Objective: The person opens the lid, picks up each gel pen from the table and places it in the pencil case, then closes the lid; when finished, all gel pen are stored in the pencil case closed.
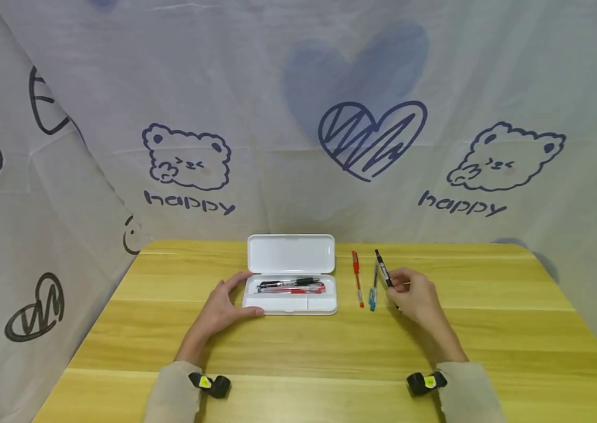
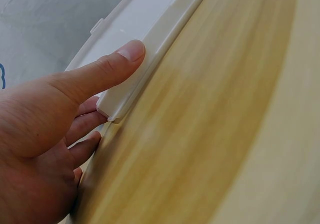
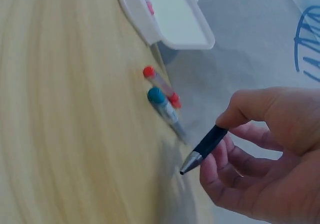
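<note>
An open white pencil case (image 1: 279, 303) lies on the table, its lid (image 1: 291, 254) tipped back. Inside it are a black pen (image 1: 279, 283) and red pens (image 1: 298, 290). My left hand (image 1: 220, 309) holds the case at its left end, the thumb on the front edge and other fingers by the side. To the right, my right hand (image 1: 418, 295) pinches a black pen (image 3: 210, 141) between thumb and fingers, its metal tip showing in the right wrist view. Just left of that hand lie a red pen (image 1: 358, 277) and a blue-capped pen (image 1: 373, 297).
The wooden table (image 1: 304, 352) runs back to a pale cloth (image 1: 272, 194) printed with bears and hearts, hanging right behind the case lid. More cloth hangs along the left side.
</note>
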### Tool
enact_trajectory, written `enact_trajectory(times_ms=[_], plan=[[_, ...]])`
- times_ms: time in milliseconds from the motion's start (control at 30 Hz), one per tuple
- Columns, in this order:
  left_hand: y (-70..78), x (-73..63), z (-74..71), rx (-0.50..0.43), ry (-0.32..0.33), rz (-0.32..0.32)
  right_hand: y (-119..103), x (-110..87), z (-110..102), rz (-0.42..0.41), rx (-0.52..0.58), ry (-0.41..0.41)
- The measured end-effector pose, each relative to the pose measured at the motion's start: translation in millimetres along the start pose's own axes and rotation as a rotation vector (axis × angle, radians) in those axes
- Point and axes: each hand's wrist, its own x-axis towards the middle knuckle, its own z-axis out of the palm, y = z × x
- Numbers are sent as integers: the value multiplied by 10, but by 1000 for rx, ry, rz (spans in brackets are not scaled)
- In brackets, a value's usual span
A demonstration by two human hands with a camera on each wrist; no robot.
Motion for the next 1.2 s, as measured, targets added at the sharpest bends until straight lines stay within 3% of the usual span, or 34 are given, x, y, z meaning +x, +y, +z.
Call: enact_trajectory(times_ms=[233,533,800,1200], plan=[[2,-6,1,2,5,2,-138,-3,169,-41,69,-58],[-2,1,1,1,7,8,-334,45,455,-168,131,44],[-21,-5,6,3,1,-11,-481,136,723,-247,130,73],[-16,1,9,-3,7,15,-715,286,1124,-338,86,36]])
